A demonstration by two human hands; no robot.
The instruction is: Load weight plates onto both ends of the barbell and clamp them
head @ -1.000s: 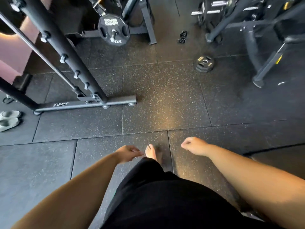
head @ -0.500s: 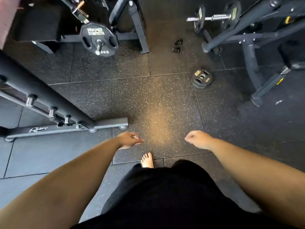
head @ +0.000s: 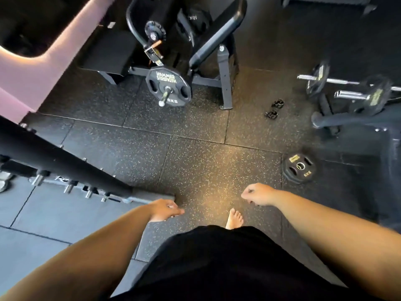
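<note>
A black 5 kg weight plate [head: 299, 168] lies flat on the rubber floor, ahead and to the right of me. Two black clamps [head: 274, 108] lie on the floor farther off. At the upper right a barbell [head: 347, 81] rests with a plate [head: 317, 78] on its sleeve, and a second loaded bar end [head: 373, 95] sits beside it. My left hand [head: 166, 210] hangs with loosely curled fingers and holds nothing. My right hand [head: 258, 195] is a closed fist with nothing in it, well short of the floor plate.
A machine with a Hammer Strength 5 kg plate [head: 168, 85] on its peg stands ahead. A black rack upright and base [head: 65, 168] with pegs block the left. A dark machine frame [head: 390, 153] fills the right edge. My bare foot [head: 234, 219] is on speckled floor.
I have walked forward. The floor plate, clamps and barbell have come closer and lower in view. Both hands stay empty, swinging slightly.
</note>
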